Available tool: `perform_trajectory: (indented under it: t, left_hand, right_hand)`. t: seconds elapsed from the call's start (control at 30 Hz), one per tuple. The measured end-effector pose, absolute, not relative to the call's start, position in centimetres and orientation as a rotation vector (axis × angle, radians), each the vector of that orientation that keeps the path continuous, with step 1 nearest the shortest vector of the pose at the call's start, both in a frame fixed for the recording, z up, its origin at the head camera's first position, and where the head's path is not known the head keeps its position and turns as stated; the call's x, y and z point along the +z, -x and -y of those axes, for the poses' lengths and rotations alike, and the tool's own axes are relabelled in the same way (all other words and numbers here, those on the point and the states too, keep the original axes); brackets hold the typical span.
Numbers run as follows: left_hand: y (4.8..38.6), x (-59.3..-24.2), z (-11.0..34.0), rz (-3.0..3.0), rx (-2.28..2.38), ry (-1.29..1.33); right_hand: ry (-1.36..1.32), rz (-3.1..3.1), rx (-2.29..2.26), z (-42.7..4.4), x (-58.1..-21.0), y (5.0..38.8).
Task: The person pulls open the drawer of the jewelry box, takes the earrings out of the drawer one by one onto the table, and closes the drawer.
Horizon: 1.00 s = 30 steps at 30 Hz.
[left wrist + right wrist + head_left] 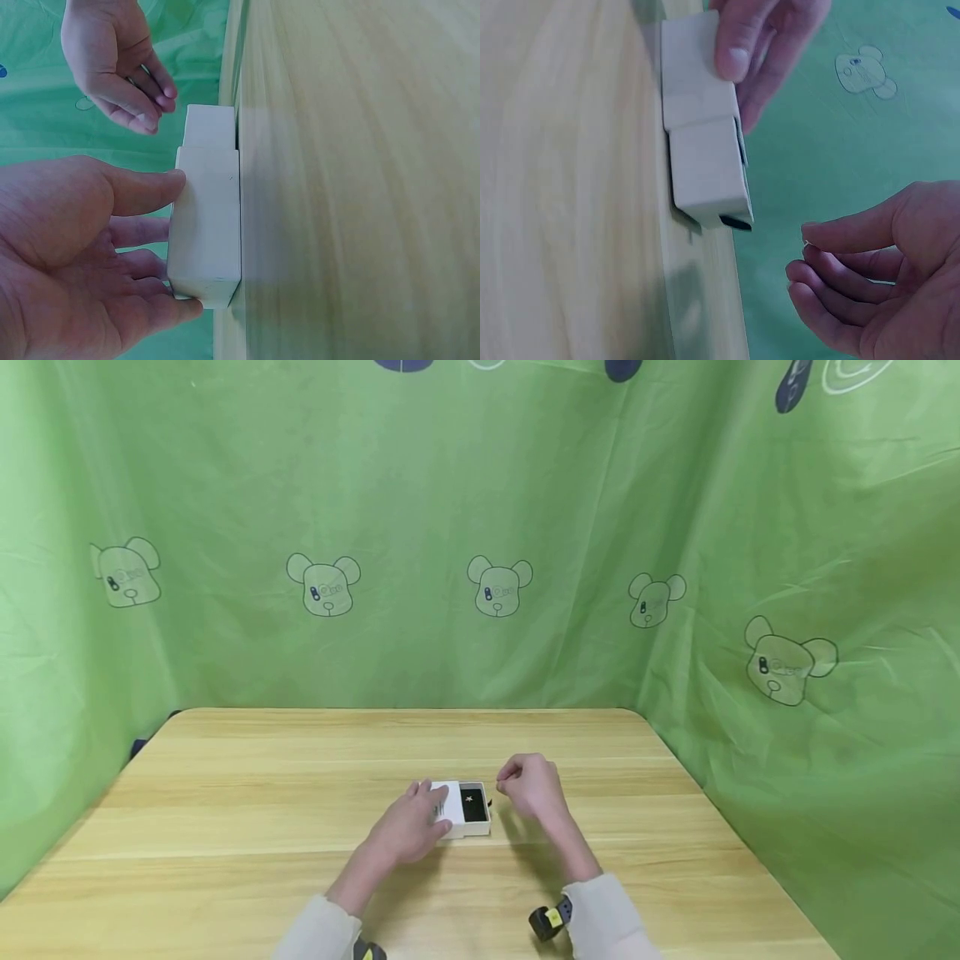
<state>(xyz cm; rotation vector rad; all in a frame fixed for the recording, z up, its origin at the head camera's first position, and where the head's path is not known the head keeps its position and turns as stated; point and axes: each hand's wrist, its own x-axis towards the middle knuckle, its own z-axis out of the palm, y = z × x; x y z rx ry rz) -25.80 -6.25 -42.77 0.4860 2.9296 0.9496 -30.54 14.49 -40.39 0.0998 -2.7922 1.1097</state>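
A small white drawer box (450,829) lies on the wooden table, its inner tray (477,829) slid partly out to the right. Inside the tray is a black pad (474,811) bearing a small shiny star-shaped piece (469,798). From the tray's right end sticks a short black pull ribbon (736,223). My left hand (408,827) grips the outer sleeve (206,225), thumb on the near edge and fingers over its top and left end. Just right of the tray, my right hand (534,785) is raised, thumb and forefinger pinching a tiny pale thing (805,244), too small to identify.
The wood-grain table (300,752) stretches around the box on all sides. Green cloth (420,635) with bear-head drawings hangs behind and at both sides. Each wrist wears a black strap-on device (550,920).
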Motion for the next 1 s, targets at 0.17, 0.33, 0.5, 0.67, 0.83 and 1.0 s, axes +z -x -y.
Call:
perform_trajectory:
  t: [0.17,0.33,0.5,0.67,0.83,1.0]
  left_hand:
    - [25.8,-42.7,6.3,-2.923,0.958,-0.474]
    - [25.8,-42.8,6.3,-2.924,0.958,-0.476]
    - [25.8,-42.8,6.3,-2.927,0.959,-0.484]
    - [25.9,-42.9,6.3,-2.931,0.951,-0.488]
    - [25.8,-42.8,6.3,-2.930,0.955,-0.487]
    - [25.7,-42.7,6.3,-2.922,0.968,-0.475]
  right_hand:
    - [-0.068,2.808,1.123,-15.3,-40.4,30.8]
    - [-0.028,2.807,1.147,-16.3,-40.7,31.2]
    - [-0.013,2.793,1.134,-17.5,-40.9,31.7]
    - [0.038,2.800,1.100,-19.0,-41.6,32.4]
    - [0.111,2.826,1.128,-20.4,-42.3,32.8]
    - [0.142,2.840,1.122,-21.5,-42.5,32.9]
